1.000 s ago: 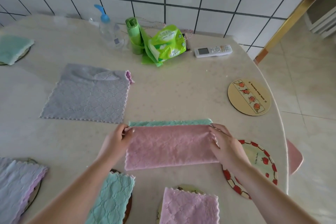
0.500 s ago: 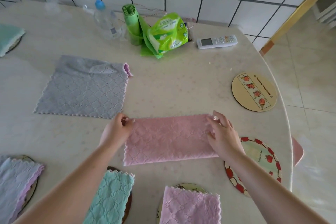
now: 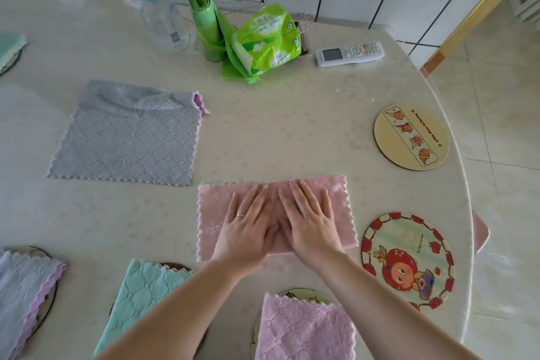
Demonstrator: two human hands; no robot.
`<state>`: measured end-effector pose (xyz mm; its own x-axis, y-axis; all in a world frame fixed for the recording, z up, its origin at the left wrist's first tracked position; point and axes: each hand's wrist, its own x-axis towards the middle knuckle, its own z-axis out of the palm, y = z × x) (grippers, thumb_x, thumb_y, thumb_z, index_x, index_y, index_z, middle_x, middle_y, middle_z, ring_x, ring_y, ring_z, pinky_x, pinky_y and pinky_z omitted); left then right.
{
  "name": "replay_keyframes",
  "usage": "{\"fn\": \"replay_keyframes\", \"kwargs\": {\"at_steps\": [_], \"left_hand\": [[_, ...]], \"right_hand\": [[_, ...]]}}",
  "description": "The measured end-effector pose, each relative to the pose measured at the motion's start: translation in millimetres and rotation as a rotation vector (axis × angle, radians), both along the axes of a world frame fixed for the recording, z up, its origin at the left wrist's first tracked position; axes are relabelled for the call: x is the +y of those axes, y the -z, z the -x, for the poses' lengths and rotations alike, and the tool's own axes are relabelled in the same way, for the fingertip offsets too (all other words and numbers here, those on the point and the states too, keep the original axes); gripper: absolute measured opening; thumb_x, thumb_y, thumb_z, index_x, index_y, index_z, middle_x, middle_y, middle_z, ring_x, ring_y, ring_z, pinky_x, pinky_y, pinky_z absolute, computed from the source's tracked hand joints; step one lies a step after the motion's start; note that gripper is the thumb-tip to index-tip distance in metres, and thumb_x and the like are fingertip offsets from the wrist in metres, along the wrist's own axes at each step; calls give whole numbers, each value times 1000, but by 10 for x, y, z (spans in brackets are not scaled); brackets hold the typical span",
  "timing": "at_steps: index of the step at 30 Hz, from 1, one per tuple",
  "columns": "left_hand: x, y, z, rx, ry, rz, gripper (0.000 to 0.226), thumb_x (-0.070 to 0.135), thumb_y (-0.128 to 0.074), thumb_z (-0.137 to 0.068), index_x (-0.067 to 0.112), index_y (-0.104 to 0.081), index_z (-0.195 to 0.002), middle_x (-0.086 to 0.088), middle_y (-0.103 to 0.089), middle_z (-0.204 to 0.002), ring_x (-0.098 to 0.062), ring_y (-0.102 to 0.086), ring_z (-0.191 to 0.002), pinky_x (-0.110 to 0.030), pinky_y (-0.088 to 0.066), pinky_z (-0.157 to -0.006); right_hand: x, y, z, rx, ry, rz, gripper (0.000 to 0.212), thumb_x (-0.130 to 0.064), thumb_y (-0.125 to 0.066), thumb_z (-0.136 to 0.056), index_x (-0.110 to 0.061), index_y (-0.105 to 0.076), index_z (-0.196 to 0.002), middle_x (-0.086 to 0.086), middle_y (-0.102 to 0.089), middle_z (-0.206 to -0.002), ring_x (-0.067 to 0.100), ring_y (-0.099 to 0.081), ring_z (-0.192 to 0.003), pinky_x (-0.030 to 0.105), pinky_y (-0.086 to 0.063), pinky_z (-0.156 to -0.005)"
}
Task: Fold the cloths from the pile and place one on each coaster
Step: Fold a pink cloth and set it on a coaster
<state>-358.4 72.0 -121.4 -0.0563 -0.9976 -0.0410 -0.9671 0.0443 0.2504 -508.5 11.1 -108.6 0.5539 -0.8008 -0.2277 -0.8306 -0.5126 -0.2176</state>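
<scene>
A pink cloth [image 3: 339,207], folded in half into a long strip, lies on the table in front of me. My left hand [image 3: 248,225] and my right hand [image 3: 309,222] press flat on its middle, side by side, fingers straight. A grey cloth pile [image 3: 128,134] lies spread out to the left, a pink corner showing beneath it. Two bare coasters sit on the right: a yellow one [image 3: 412,137] and a red-rimmed one [image 3: 409,260]. Folded cloths cover the near coasters: grey [image 3: 23,295], teal [image 3: 140,298] and pink [image 3: 304,330].
At the table's back stand a clear bottle with a blue cap [image 3: 160,20], a green bag roll [image 3: 204,23], a green tissue pack [image 3: 266,38] and a white remote [image 3: 349,53]. A teal cloth on a coaster [image 3: 10,47] sits far left. The table edge [image 3: 467,213] curves along the right.
Both hands let go of the pink cloth's ends after folding it over, hiding the teal side, and moved inward to press flat on its middle.
</scene>
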Motion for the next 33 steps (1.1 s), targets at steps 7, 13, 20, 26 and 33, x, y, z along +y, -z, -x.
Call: {"fn": "replay_keyframes", "kwargs": {"at_steps": [7,13,20,26,33], "left_hand": [[6,-1,-470,-141,-82,-59,72,60,-28,-89,9,-40,-139,-12,-41,-145,-30,-37,-134,-48,-16,-112],[20,-73,-752,-117,-211,-87,74,62,-29,-84,11,-39,-138,-11,-34,-148,-30,-28,-138,-46,1,-112],[226,-272,-119,174,234,91,13,36,-52,-85,31,-64,-89,16,-60,-90,-6,-55,-90,-40,-39,-98],[196,-272,100,169,132,2,5,33,-65,-76,30,-62,-78,16,-57,-83,-5,-56,-80,-30,-48,-82],[147,-294,90,120,163,5,10,25,-70,-72,29,-62,-73,14,-57,-81,-8,-57,-77,-30,-49,-78]], "right_hand": [[-79,33,454,110,69,81,71,-65,-15,-90,-22,-23,-146,5,-17,-156,20,-13,-144,50,-5,-112],[-195,-31,660,119,84,85,73,-63,-20,-89,-17,-25,-146,4,-18,-156,20,-11,-144,52,6,-114],[-420,-194,72,-223,10,54,41,-25,-57,-88,-22,-55,-129,-8,-52,-134,15,-41,-130,52,-5,-114],[-576,-234,-298,-135,-34,-34,34,-27,-49,-92,-28,-54,-126,-9,-51,-129,13,-40,-124,45,-10,-117],[-689,-285,-353,-63,-86,-14,22,-14,-51,-89,-23,-56,-108,-5,-64,-103,19,-52,-107,41,-26,-108]]}}
